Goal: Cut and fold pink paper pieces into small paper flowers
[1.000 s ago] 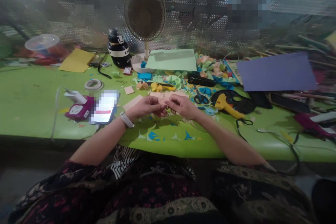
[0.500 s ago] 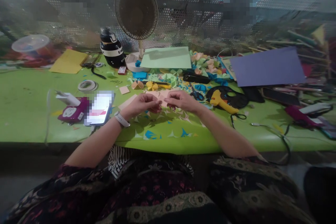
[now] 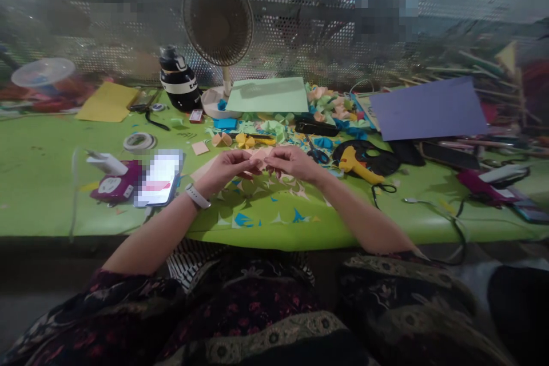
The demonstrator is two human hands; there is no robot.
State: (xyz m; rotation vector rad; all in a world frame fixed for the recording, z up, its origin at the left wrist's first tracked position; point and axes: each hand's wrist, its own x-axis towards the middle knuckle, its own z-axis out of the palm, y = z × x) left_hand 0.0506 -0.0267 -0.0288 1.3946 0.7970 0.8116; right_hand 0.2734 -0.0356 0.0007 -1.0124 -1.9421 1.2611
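Between my two hands is a small piece of peach paper [image 3: 259,155], pinched from both sides above the table. My left hand [image 3: 227,168], with a white watch [image 3: 198,197] at the wrist, grips its left side. From the other side my right hand [image 3: 294,163] holds it with thumb and fingers closed. The paper's lower part is hidden behind my fingers. Blue and pale paper scraps [image 3: 244,219] lie on the green table below. Just beyond my hands sit a peach paper flower [image 3: 222,139] and a yellow-orange paper flower [image 3: 245,140].
A desk fan [image 3: 218,17] and a black bottle [image 3: 180,83] stand at the back. To the right lie scissors [image 3: 318,154], a yellow glue gun [image 3: 360,166] and a purple sheet [image 3: 429,108]. A lit phone [image 3: 158,177] and a tape roll [image 3: 139,142] are on the left.
The peach paper now shows more clearly between my fingertips, and my hands have turned slightly. The whole view has shifted a little, so the table's things appear farther left.
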